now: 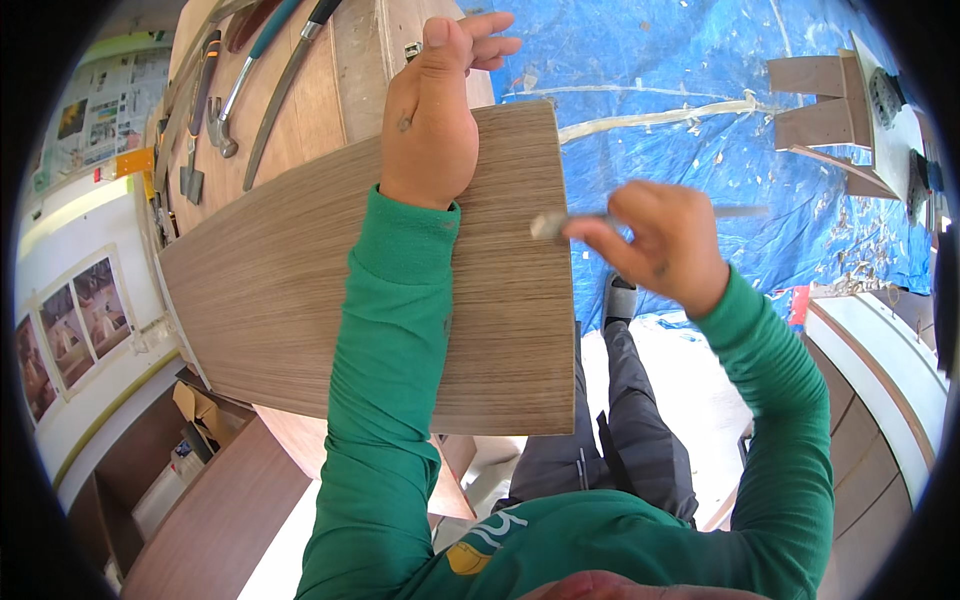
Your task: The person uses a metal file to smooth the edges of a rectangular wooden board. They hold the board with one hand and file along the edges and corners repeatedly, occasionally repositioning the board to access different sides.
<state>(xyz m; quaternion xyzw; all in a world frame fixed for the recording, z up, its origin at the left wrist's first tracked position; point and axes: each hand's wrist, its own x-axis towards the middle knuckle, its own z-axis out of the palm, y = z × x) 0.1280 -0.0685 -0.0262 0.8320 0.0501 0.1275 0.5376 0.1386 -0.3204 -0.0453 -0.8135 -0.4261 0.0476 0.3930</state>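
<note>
A large wood-grain laminate board (pixel 510 300) lies flat before me, its straight right edge near my right hand. My left hand (pixel 435 112) reaches across the board's far edge, wrist over the wood, with extended fingers and nothing visible in them. In my right hand (pixel 667 240), just beyond the right edge, is a thin hand tool (pixel 739 211). One pale end of it overlaps the board, and its narrow grey length points right. Motion blur hides whether it is a file or another tool.
A claw hammer (pixel 225 135), a long file (pixel 277 109) and a scraper-like tool (pixel 193 180) lie on the wooden bench (pixel 315 97). Blue tarpaulin (pixel 645 45) covers the floor at right. A wooden assembly (pixel 821 135) stands there. My legs (pixel 637 397) are below the board's right side.
</note>
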